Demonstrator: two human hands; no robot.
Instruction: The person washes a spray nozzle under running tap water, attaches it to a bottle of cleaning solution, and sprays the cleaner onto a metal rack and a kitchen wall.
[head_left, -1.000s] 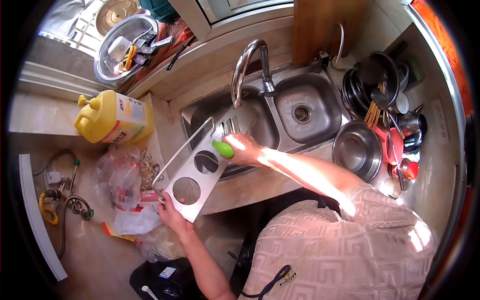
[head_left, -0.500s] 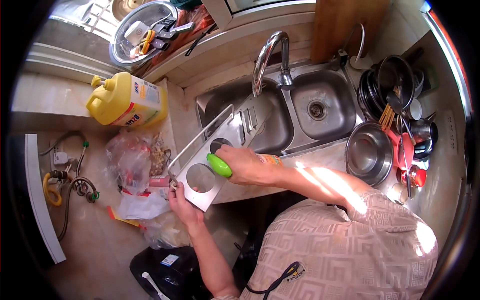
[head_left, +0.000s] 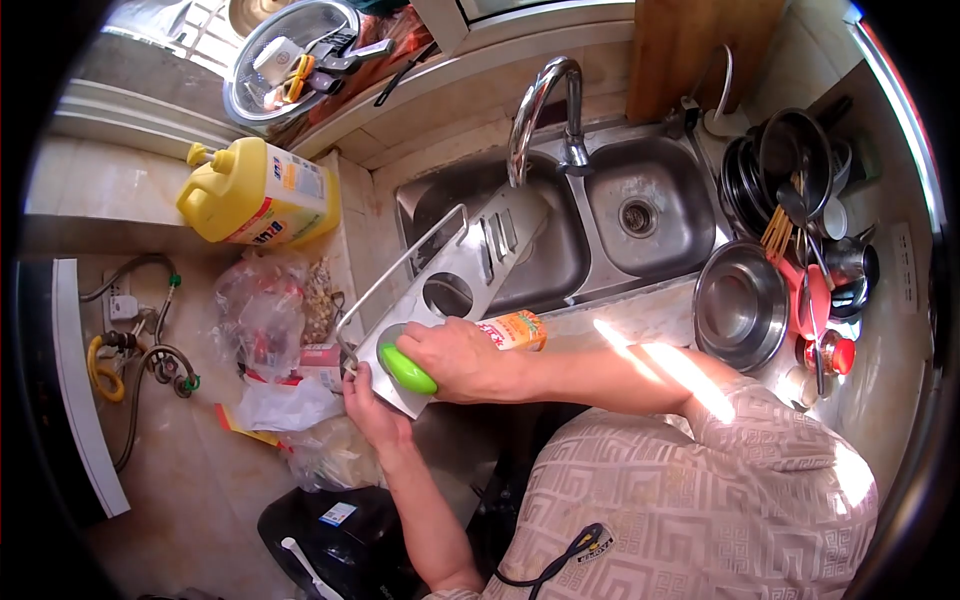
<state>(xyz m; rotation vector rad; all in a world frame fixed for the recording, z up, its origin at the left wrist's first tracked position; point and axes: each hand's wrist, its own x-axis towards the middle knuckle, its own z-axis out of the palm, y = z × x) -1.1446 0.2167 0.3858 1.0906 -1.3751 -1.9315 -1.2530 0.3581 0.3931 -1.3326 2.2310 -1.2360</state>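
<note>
Shifted since the earlier frame: the right hand, now nearer the lower end of the metal rack. Rack slants from over the sink's left bowl toward the counter's front edge. Left hand grips the lower end; right hand closes on a green scrubber. Apparent step: scrubbing; the next stroke calls for steady support.

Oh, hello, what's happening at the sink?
A person's left hand holds the near end of a metal rack, while their right hand holds a green tool over its near part. The rack slants, its far end reaching over the left basin.
</note>
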